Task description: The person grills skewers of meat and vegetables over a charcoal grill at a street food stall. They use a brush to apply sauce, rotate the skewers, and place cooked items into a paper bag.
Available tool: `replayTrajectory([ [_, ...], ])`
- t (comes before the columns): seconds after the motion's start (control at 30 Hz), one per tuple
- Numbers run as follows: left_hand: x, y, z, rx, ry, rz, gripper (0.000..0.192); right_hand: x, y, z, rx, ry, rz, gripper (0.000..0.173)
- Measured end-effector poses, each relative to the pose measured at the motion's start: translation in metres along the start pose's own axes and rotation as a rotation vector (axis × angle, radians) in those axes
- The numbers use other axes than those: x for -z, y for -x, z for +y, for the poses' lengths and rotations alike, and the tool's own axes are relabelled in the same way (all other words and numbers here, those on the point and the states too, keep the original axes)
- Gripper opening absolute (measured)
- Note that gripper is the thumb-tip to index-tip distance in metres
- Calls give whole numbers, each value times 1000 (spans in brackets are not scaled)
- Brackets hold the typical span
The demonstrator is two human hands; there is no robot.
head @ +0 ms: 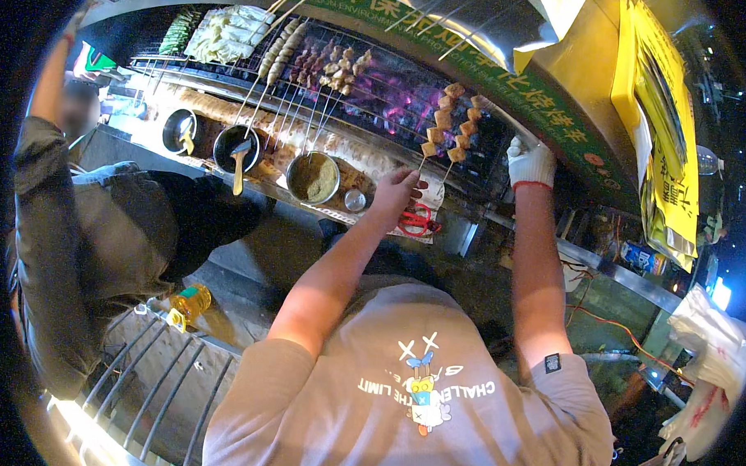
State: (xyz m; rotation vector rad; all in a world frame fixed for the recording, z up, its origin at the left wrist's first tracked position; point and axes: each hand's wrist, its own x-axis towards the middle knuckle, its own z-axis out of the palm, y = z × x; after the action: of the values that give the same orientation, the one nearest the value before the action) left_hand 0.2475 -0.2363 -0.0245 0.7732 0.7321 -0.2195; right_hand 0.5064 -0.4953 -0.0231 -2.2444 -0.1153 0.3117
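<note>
My bare left hand is at the front edge of a charcoal grill. Its fingers pinch the bamboo stick of a skewer of browned cubes, possibly tofu. A second cube skewer lies just right of it, its stick pointing towards me. My right hand, in a white knit glove with a red cuff, is at the grill's right end beside the green printed panel. Its fingers are curled; whether they hold something is unclear. Below my left hand lie red-handled scissors on a paper.
Meat skewers, pale spiral skewers and leafy skewers lie further left on the grill. Along the ledge stand a powder bowl, a sauce bowl with a brush and a glass jar. Another person is at left.
</note>
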Motion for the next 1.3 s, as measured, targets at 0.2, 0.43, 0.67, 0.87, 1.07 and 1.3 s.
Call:
replayTrajectory([
  [0.2, 0, 0, 8, 26, 26, -25, 27, -14, 82, -114, -280, -762, 165, 32],
  [0.43, 7, -6, 4, -67, -23, -96, 20, -17, 103, -130, -440, -987, 279, 40],
  [0.67, 4, 10, 15, -9, -30, -54, 18, -19, 73, -98, -367, -810, 225, 28],
  [0.87, 11, 16, 15, -156, -187, -2, 19, -14, 6, 0, 319, 213, 291, 35],
  [1.07, 15, 30, 23, -550, -706, 224, 24, -3, 11, -57, -354, -1056, 104, 29],
  [1.3, 4, 24, 23, -560, -719, 303, 28, -15, 12, -113, -346, -1233, 95, 29],
])
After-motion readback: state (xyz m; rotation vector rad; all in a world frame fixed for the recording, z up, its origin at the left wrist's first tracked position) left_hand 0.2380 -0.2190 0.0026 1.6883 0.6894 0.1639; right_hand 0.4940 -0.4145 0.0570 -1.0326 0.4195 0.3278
